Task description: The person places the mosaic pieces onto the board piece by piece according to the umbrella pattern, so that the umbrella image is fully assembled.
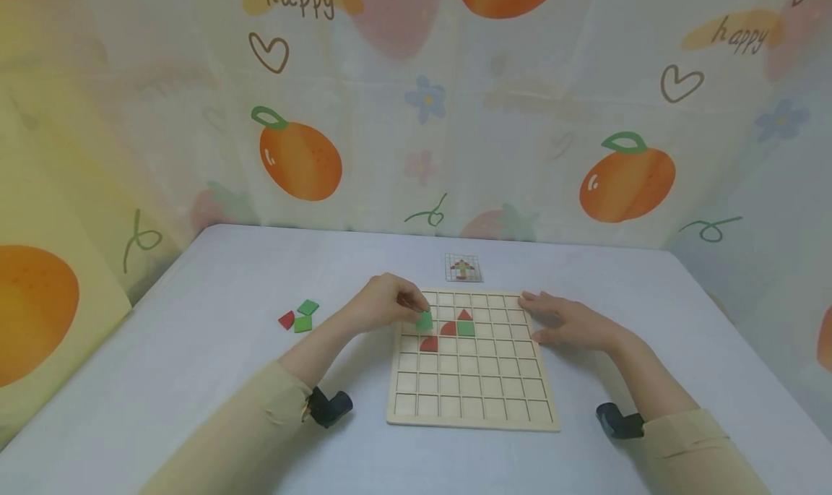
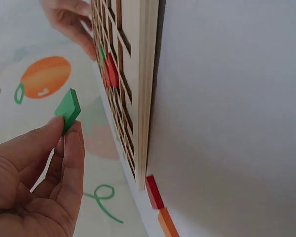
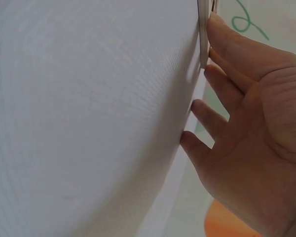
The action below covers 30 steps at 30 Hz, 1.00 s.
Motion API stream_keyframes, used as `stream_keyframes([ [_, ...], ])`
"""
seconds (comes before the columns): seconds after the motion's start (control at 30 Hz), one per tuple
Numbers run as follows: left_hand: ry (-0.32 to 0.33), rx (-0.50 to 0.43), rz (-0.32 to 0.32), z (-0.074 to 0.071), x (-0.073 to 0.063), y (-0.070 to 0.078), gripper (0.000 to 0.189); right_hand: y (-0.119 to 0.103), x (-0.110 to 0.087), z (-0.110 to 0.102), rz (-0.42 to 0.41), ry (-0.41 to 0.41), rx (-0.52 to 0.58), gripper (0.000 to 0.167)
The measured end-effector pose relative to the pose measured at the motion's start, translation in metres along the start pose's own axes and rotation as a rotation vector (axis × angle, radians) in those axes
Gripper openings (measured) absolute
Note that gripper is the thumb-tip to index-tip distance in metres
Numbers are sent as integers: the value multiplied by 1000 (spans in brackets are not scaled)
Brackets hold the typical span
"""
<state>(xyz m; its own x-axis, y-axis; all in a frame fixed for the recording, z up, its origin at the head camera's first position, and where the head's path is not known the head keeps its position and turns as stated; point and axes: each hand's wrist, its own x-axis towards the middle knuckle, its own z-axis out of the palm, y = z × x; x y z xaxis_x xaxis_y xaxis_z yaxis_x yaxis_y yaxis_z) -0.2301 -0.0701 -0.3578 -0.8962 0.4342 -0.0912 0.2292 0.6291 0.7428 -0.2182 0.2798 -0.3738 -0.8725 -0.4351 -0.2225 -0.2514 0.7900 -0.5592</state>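
My left hand pinches a green square tile between thumb and fingertips, above the upper left of a wooden grid board. In the left wrist view the tile is tilted and apart from the board. My right hand touches the board's right edge near its far corner, fingers spread and mostly straight. On the board sit a red triangle, a green square below it, a red quarter-circle beside that, and another red curved tile lower left.
Left of the board lie a red tile and two green tiles, one behind the other. A small pattern card lies beyond the board. The left wrist view also shows a red piece and an orange piece.
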Motion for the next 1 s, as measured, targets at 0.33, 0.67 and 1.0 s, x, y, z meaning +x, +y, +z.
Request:
stream_keyframes([
  [0.33,-79,7,56,25,7,13,13,2,1,0,5,-2,7,73],
  [0.67,-95,32,88,35,11,13,13,2,1,1,5,1,4,73],
  [1.0,-95,70,98,41,12,12,10,2,1,2,9,2,8,72],
])
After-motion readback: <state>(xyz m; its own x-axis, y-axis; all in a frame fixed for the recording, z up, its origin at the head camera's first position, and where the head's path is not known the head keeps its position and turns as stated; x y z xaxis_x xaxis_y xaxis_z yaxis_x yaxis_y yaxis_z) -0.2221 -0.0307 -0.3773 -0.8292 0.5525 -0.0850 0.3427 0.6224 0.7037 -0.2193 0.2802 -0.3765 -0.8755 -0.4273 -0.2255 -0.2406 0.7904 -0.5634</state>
